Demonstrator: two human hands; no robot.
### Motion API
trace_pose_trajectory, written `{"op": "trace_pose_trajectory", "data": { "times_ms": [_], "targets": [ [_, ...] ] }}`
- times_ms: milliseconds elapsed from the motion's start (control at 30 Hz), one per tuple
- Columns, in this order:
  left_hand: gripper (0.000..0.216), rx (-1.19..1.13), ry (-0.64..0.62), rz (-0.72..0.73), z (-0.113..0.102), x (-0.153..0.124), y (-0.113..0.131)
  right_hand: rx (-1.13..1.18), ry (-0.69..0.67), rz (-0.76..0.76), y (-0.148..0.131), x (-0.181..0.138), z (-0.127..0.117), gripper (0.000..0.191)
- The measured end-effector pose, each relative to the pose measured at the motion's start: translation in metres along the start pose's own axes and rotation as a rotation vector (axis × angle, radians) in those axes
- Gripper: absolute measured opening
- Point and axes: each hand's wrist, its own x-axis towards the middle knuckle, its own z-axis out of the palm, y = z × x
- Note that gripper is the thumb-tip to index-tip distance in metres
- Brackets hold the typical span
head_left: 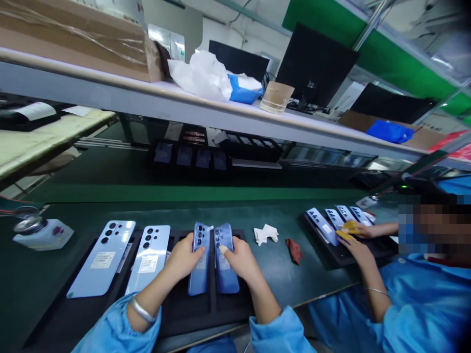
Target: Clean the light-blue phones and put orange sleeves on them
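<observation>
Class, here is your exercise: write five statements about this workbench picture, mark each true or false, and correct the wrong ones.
1. The wearer's left hand holds a glossy blue phone with dark camera rings. True.
2. The wearer's right hand holds nothing. False: it holds a second glossy blue phone.
3. In the picture, the crumpled white scrap lies left of the crumpled reddish-brown scrap. True.
4. The wearer's silver bangle is on the right wrist. False: the shiny silver bangle is on the left wrist.
5. The leftmost pale-blue rectangular phone bears a white printed label. True.
</observation>
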Motion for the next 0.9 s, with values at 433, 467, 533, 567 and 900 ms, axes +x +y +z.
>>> {"op": "trace_pose_trajectory", "data": {
  "times_ms": [433, 467, 533, 567, 900],
  "targets": [
    [0.017, 0.036, 0.092, 0.268, 0.002, -0.059, -0.003, 0.132, 0.386, -0.180, 0.036, -0.072, 0.015, 0.027],
    [0.017, 0.051, 0.095, 0.292, 0.002, -0.061, -0.005, 0.132, 0.382, -0.198, 0.039, -0.074, 0.017, 0.028],
    [0.019, 0.069, 0.088, 0.323, 0.002, -0.062, -0.008, 0.135, 0.362, -0.238, 0.044, -0.078, 0.021, 0.031],
    [0.020, 0.075, 0.089, 0.331, 0.002, -0.062, -0.010, 0.135, 0.353, -0.254, 0.045, -0.079, 0.022, 0.032],
    [0.031, -0.127, 0.066, 0.141, 0.004, -0.051, -0.010, 0.314, 0.437, -0.119, 0.041, -0.067, 0.025, 0.030]
  ]
}}
